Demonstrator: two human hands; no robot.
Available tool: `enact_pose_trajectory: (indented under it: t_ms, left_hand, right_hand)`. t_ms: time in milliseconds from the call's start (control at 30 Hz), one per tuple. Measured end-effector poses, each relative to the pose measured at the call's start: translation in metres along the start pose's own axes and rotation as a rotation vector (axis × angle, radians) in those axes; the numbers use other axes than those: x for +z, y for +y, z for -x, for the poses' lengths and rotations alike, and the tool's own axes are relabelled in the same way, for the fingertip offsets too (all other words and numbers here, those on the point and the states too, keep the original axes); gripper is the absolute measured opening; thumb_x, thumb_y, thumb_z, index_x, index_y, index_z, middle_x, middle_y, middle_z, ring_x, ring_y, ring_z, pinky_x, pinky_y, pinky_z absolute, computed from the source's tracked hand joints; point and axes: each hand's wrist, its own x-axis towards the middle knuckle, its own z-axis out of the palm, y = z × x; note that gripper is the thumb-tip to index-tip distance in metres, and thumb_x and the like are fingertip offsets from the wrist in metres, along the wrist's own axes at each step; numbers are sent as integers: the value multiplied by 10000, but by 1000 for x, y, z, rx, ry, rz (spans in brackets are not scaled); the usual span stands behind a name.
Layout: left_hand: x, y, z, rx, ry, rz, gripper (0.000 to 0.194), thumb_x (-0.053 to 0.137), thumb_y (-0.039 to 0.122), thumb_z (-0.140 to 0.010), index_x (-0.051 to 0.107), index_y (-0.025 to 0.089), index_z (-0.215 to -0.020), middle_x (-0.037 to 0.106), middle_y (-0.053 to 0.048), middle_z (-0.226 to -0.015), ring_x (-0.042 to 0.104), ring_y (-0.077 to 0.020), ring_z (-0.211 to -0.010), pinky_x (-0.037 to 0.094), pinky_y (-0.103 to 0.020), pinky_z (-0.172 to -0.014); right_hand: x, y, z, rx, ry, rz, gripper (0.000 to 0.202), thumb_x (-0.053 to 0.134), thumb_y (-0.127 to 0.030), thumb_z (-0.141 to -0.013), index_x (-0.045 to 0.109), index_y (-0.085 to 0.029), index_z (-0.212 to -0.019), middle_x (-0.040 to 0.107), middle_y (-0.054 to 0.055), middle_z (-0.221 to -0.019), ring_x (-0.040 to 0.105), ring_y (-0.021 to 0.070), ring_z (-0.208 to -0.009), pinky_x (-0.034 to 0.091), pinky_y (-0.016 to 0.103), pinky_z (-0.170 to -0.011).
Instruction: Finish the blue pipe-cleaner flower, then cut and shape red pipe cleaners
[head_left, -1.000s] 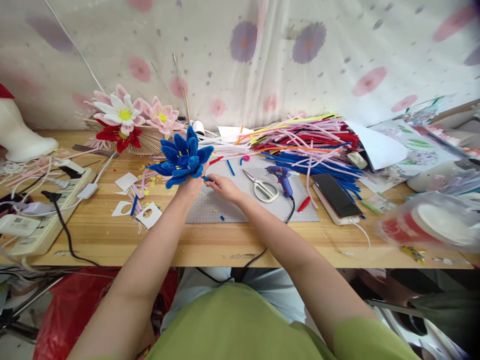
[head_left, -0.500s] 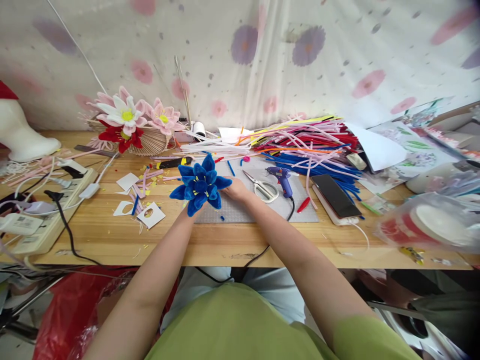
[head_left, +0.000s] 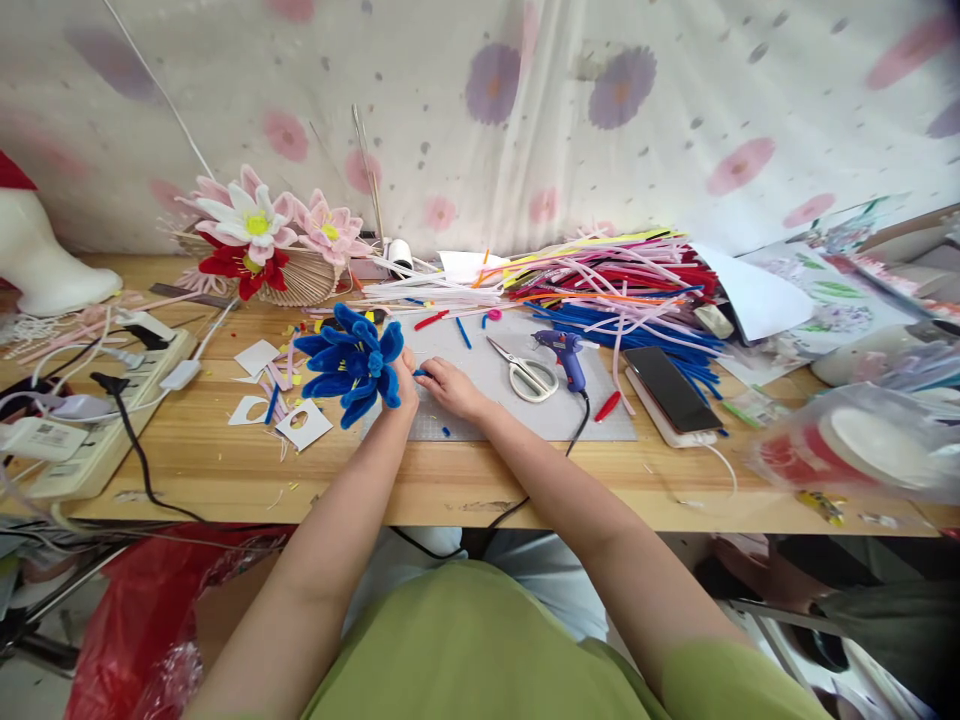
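A blue pipe-cleaner flower (head_left: 352,362) with layered petals and yellow stamens is held in my left hand (head_left: 406,385), its face turned to the left. The closed fingers are mostly hidden behind the petals. To the right of it, my right hand (head_left: 450,388) is closed in a pinch on a short blue piece (head_left: 422,374) that sticks out on the flower's back side. Whether this piece is joined to the flower I cannot tell. Both hands are over the grey cutting mat (head_left: 487,425). Scissors (head_left: 529,372) and a purple glue gun (head_left: 566,358) lie on the mat to their right.
Bundles of coloured pipe cleaners (head_left: 615,285) line the back. Finished white, pink and red flowers (head_left: 251,222) stand back left. A power strip (head_left: 112,430) with cables occupies the left. On the right are a phone (head_left: 670,388) and a bagged cup (head_left: 855,445). Paper scraps (head_left: 304,425) lie left.
The blue flower has shifted left and turned from facing up to facing left. My right hand has moved slightly left and down, and the blue piece between the hands now shows.
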Motion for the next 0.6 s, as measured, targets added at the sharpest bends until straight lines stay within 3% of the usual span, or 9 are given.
enact_pose_trajectory:
  t_ms: [100,233,300,433,533,600]
  left_hand:
    - [3,-2,1,227,303,65,556,360,502,-920,126,177,-534,95,71,-467,103,-46,-431,116,-224,-430]
    - [5,-2,3,204,315,31,565,440,513,-882,150,175,-534,126,76,-462,134,-50,-423,152,-212,-420]
    - [2,2,4,150,252,72,527,489,454,-879,195,174,-544,160,78,-465,168,-45,-418,197,-191,-420]
    - [-14,16,8,23,1,187,404,555,319,-866,303,175,-585,256,78,-475,262,-32,-411,252,-156,-423]
    - [-28,25,7,-36,-183,108,331,572,307,-849,395,167,-607,344,69,-480,336,-31,-428,291,-149,-439]
    - [-33,27,4,-62,-210,-3,253,618,283,-810,460,161,-653,459,49,-530,438,-43,-479,362,-157,-491]
  right_hand:
    - [1,1,2,-47,-32,26,222,396,-319,-950,553,-165,-928,556,70,-941,507,164,-903,389,268,-824]
    - [0,5,3,-46,-30,33,184,435,-276,-931,558,-155,-992,571,89,-998,516,176,-954,395,294,-868]
    - [-2,8,4,-24,11,2,225,479,-223,-900,541,-132,-1095,571,108,-1080,520,174,-987,393,300,-902]
    - [-11,18,8,82,81,-12,527,594,-117,-772,456,-120,-1280,532,139,-1233,532,182,-1011,406,337,-920]
    - [-13,22,10,67,30,36,405,579,-105,-777,572,-133,-1181,619,110,-1123,541,197,-995,400,360,-924]
    - [-12,22,9,25,-16,74,243,564,-133,-816,658,-145,-1039,663,91,-1037,551,199,-968,395,352,-918]
